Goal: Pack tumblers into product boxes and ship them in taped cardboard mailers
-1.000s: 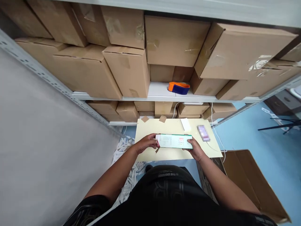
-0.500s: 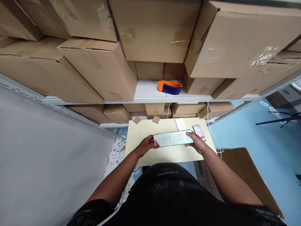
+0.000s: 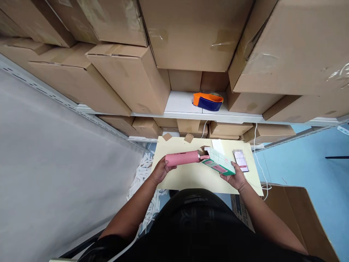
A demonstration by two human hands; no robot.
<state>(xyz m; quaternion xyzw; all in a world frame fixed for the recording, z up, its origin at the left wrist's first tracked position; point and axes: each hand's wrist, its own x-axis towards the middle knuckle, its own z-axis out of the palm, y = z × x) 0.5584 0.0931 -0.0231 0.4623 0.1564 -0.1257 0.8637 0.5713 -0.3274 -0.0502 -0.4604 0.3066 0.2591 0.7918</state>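
Observation:
My left hand (image 3: 159, 171) is closed round the left end of a pink cylindrical bottle (image 3: 182, 158), held level above the pale yellow table (image 3: 191, 178). My right hand (image 3: 233, 177) grips a green and white carton (image 3: 219, 163) with its end flap open. The bottle's silver-ringed tip sits right at the carton's open mouth. A phone (image 3: 241, 161) with a lit screen lies on the table just right of the carton, and a white paper slip (image 3: 217, 145) lies behind it.
Metal shelving packed with cardboard boxes (image 3: 131, 80) rises behind the table; an orange and blue tape dispenser (image 3: 207, 101) sits on one shelf. An open cardboard box (image 3: 302, 214) stands at my right. White paper strips (image 3: 143, 174) litter the floor at left. A white cable (image 3: 259, 163) hangs at right.
The closed carton was held in both hands; now its end is open and the pink bottle is out in my left hand, drawn leftward. The carton has shifted right in my right hand.

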